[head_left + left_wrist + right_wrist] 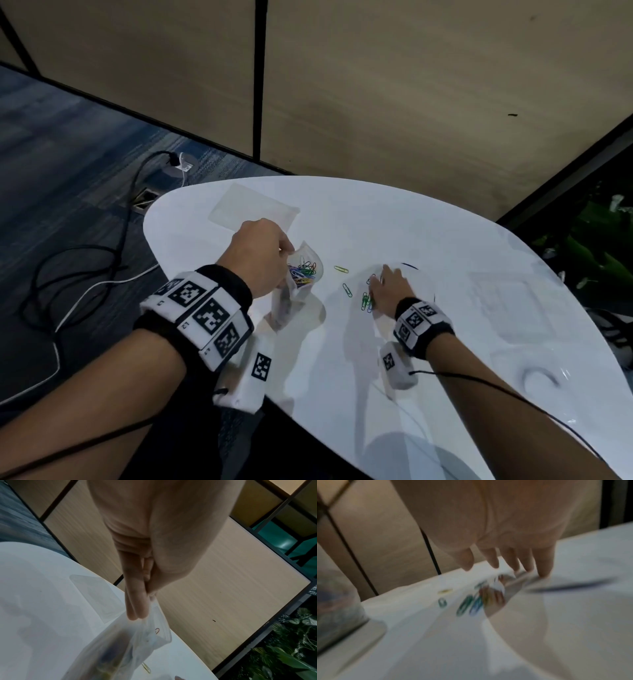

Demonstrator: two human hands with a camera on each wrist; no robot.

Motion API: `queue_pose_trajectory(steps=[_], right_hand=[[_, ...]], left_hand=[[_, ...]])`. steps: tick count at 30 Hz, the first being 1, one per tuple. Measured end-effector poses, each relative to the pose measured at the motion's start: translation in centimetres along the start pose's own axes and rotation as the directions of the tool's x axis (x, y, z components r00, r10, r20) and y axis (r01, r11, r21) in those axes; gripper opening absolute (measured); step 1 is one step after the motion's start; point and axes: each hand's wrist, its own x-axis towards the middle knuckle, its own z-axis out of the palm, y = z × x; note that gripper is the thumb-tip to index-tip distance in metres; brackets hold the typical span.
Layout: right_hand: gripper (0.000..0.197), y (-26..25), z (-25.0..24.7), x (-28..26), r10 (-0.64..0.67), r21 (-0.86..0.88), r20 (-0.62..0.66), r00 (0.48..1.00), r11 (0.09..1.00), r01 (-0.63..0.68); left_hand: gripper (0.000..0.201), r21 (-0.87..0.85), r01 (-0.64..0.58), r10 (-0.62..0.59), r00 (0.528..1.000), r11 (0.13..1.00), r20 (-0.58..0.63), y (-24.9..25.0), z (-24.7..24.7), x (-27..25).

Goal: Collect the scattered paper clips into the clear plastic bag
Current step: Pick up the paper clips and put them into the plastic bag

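a white table [394, 342] with a round edge is seen in front of tan wall panels [411, 85], with blue carpet [68, 137] on the floor. black and white cables [85, 274] are spread on the carpet to the left. green leaves [599, 246] are seen at the far right. a flat clear sheet [253, 209] lies on the far part of the table.

the clear bag [298, 281] is held up at its top edge by the left hand [260, 260], near the left side of the table. the edge is pinched between the thumb and the fingers [137, 601], which are pressed close together. many colored paper clips [303, 272] are seen inside the bag.

the right hand [390, 291] is laid low over the table, to the right of the bag. its fingers [544, 563] are spread and straight, and their tips touch the table. a small pile of green and blue clips [367, 301] lies right beside this hand. whether any clip is held cannot be told, because the wrist view is blurred.

between the bag and the right hand, a yellow clip [341, 269] and a green clip [347, 290] lie alone on the table.
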Motion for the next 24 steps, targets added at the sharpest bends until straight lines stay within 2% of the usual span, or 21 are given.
queue_pose_trajectory(steps=[2, 4, 8, 12, 15, 17, 19, 20, 22, 24], right_hand=[[0.060, -1.4, 2.2, 0.4, -0.052, -0.036, -0.021, 0.998, 0.998, 0.051], [0.059, -3.6, 3.7, 0.3, -0.158, -0.096, -0.034, 0.987, 0.983, 0.155], [0.059, -5.8, 5.1, -0.8, -0.326, -0.315, 0.048, 0.944, 0.892, 0.324], [0.063, -2.2, 4.7, -2.8, -0.450, -0.518, 0.099, 0.887, 0.738, 0.432], [0.089, 1.5, 4.9, -3.5, -0.462, -0.583, 0.120, 0.879, 0.684, 0.439], [0.091, 3.5, 5.1, -3.0, -0.478, -0.614, 0.174, 0.861, 0.631, 0.474], [0.084, 4.6, 5.5, -2.7, -0.509, -0.613, 0.202, 0.837, 0.601, 0.513], [0.077, 4.7, 5.4, -3.0, -0.515, -0.597, 0.170, 0.840, 0.625, 0.503], [0.049, 4.4, 4.6, -3.9, -0.534, -0.542, 0.069, 0.843, 0.689, 0.481], [0.022, 4.0, 3.8, -4.2, -0.581, -0.545, -0.014, 0.814, 0.687, 0.481]], left_hand=[[0.018, 0.001, 0.003, -0.003, 1.000, 1.000, -0.011, -0.5, -0.4, 0.1], [0.018, 0.003, 0.005, -0.005, 1.000, 1.000, -0.008, -0.6, -0.4, 0.2], [0.018, 0.008, -0.003, 0.003, 1.000, 1.000, 0.011, -0.2, -0.1, 0.3], [0.019, 0.040, -0.014, 0.013, 1.000, 0.999, 0.018, 0.2, 0.0, 0.0], [0.020, 0.062, -0.024, 0.022, 0.999, 0.998, 0.026, 0.4, -0.1, -0.4], [0.021, 0.072, -0.028, 0.026, 0.999, 0.997, 0.027, 0.5, -0.1, -0.6], [0.021, 0.082, -0.027, 0.025, 0.999, 0.996, 0.027, 0.7, -0.1, -0.7], [0.021, 0.084, -0.027, 0.025, 0.999, 0.996, 0.028, 0.8, 0.0, -0.8], [0.022, 0.092, -0.032, 0.029, 0.999, 0.995, 0.031, 1.1, 0.1, -0.9], [0.023, 0.106, -0.036, 0.034, 0.999, 0.994, 0.029, 1.5, 0.4, -1.0]])
